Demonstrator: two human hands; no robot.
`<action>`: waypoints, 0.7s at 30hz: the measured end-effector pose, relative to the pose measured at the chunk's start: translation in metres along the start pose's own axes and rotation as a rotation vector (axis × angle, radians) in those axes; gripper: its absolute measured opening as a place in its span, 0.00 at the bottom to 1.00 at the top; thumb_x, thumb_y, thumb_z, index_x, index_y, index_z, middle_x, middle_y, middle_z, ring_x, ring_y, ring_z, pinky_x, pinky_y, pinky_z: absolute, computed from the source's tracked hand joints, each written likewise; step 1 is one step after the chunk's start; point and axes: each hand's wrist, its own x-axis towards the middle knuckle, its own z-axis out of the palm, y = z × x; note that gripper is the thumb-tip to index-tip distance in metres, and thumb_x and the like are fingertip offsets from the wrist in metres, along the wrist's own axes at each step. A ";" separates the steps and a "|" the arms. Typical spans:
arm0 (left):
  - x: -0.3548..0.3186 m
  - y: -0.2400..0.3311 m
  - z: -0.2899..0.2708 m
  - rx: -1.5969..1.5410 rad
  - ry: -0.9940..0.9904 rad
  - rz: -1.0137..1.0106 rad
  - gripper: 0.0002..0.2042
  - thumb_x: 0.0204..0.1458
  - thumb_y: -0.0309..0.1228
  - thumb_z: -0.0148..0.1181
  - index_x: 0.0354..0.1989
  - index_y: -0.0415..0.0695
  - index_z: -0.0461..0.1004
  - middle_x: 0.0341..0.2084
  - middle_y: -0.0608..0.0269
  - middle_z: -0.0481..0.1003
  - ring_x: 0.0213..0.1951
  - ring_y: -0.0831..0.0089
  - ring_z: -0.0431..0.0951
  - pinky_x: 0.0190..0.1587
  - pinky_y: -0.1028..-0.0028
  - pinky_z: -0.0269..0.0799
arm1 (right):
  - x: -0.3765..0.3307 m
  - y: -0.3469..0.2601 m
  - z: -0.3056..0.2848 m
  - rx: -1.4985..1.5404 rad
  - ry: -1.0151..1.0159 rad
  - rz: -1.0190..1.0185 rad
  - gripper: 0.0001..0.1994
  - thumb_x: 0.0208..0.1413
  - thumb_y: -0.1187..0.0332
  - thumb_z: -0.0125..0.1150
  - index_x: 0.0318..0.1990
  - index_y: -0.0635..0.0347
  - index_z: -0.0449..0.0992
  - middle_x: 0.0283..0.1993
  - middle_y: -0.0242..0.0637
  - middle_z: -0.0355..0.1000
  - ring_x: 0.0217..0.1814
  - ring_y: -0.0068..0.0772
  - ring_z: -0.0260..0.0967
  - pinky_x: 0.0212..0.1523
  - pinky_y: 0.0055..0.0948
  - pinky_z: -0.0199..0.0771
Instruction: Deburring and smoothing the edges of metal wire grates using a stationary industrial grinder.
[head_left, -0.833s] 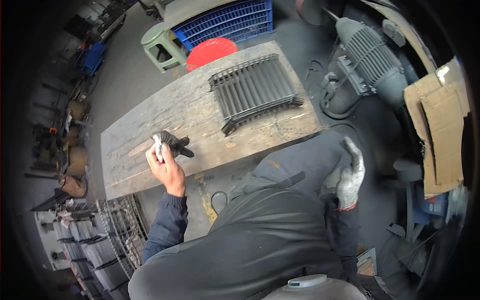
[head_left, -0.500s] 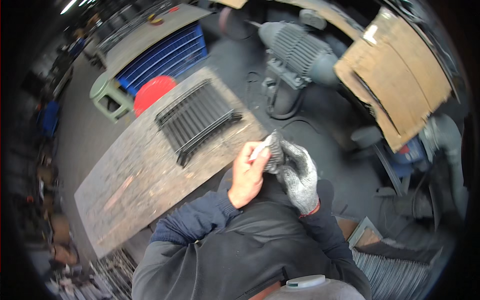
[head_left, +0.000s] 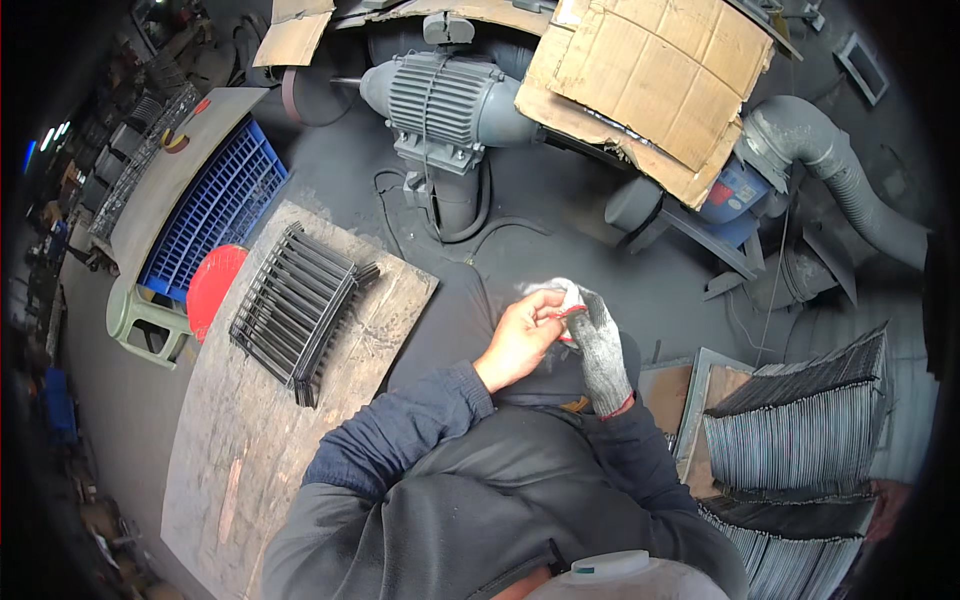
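My left hand (head_left: 515, 343) is bare, its fingers pinched on the red-edged cuff of a loose grey-white knit work glove (head_left: 568, 294). The loose glove is bunched up in front of my lap. Against its other side is my right hand (head_left: 604, 360), wearing a matching knit glove with a red edge at the wrist and closed on the fabric. Parts of both hands' fingers are hidden by the folds. To the left, a stack of black barred metal frames (head_left: 295, 305) lies on a worn wooden board (head_left: 215, 440).
Ahead stands a grey motor (head_left: 440, 100) on a pedestal, with cables on the floor. Cardboard (head_left: 655, 75) covers a machine beside a grey duct hose (head_left: 850, 180). Stacked dark metal pieces (head_left: 800, 430) sit at right. A red stool (head_left: 215, 290) and blue crate (head_left: 220, 205) are left.
My view has turned to the right, so the bench and motor sit further left. The loose glove's red cuff edge now shows at my left fingers; both hands stay close together.
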 end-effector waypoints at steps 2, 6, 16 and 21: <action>0.003 -0.005 -0.004 0.124 -0.031 -0.008 0.12 0.65 0.16 0.59 0.56 0.36 0.75 0.47 0.63 0.83 0.47 0.81 0.81 0.51 0.76 0.78 | 0.001 0.000 -0.009 -0.016 -0.032 0.048 0.21 0.69 0.70 0.67 0.66 0.67 0.75 0.59 0.38 0.79 0.57 0.27 0.77 0.59 0.28 0.78; 0.007 -0.016 -0.010 0.279 0.011 -0.004 0.05 0.64 0.19 0.63 0.46 0.38 0.77 0.33 0.70 0.82 0.34 0.87 0.78 0.36 0.78 0.74 | 0.002 -0.013 -0.010 -0.146 -0.083 0.095 0.19 0.67 0.67 0.72 0.60 0.67 0.80 0.51 0.31 0.82 0.52 0.21 0.76 0.54 0.26 0.77; -0.002 0.010 -0.012 0.876 0.099 0.170 0.09 0.57 0.25 0.64 0.45 0.41 0.75 0.24 0.59 0.78 0.24 0.68 0.78 0.32 0.66 0.74 | 0.015 -0.014 -0.036 -1.102 -0.017 -0.153 0.17 0.65 0.59 0.62 0.51 0.63 0.83 0.43 0.49 0.81 0.49 0.53 0.80 0.52 0.42 0.80; 0.002 0.000 -0.011 1.046 -0.241 0.628 0.10 0.56 0.25 0.63 0.46 0.45 0.75 0.30 0.53 0.78 0.34 0.48 0.82 0.38 0.53 0.77 | 0.050 0.001 -0.047 -1.110 0.285 -0.071 0.20 0.59 0.62 0.60 0.56 0.59 0.83 0.53 0.52 0.83 0.60 0.55 0.79 0.60 0.42 0.79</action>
